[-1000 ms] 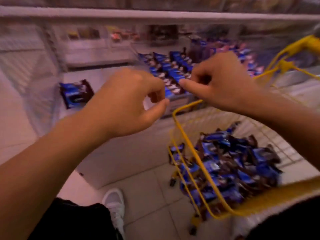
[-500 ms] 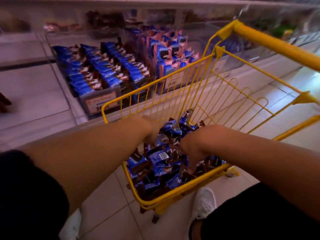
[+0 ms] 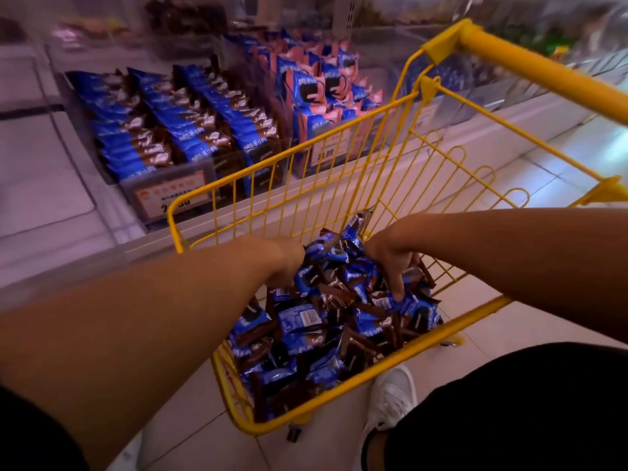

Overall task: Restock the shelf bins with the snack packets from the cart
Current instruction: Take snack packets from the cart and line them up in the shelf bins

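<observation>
Hands (image 3: 289, 266) (image 3: 390, 256) dig into cart's (image 3: 339, 385) snack packets (image 3: 306, 321).

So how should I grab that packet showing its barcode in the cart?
The barcode packet lies flat on top of the pile in the yellow cart. Probably come straight down from above and pinch its two long edges; the crimped ends look floppy.

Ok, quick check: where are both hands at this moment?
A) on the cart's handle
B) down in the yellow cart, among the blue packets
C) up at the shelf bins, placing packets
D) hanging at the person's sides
B: the left hand and the right hand both reach down into the yellow cart, fingers among the blue packets, well short of the shelf bins.
</observation>
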A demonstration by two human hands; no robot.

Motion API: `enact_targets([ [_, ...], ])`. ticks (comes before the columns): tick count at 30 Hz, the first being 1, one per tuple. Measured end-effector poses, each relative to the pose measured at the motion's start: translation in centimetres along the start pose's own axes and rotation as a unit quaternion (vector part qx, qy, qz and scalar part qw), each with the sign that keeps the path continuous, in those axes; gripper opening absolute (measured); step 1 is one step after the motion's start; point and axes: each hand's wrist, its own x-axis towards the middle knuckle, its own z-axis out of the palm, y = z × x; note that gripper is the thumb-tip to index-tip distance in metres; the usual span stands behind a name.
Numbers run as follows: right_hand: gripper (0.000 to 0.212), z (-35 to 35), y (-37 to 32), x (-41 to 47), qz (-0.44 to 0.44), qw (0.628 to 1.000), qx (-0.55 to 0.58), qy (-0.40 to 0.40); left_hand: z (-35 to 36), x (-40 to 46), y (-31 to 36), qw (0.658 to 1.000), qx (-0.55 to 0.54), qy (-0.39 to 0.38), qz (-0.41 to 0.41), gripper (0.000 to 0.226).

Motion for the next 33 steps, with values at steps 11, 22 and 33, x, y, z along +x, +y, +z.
enact_targets([
  [11, 0.042, -1.0, 1.4, 0.2, 0.016, 0.99, 0.14, -0.013, -2.8, -2.9, 0.5, 0.976, -0.192, 0.056, 0.086, 0.026],
  [22, 0.035, -2.4, 0.1, -2.3, -0.063, 0.982, 0.155, 0.09, -4.3, -12.5, -2.7, 0.813, -0.54, 0.187, 0.112, 0.037],
  [33, 0.026, -4.6, -1.9, -10.7, -0.175, 0.908, 0.31, 0.222, -2.1, -18.0, -4.6, 0.697, -0.693, 0.155, 0.099, 0.024],
])
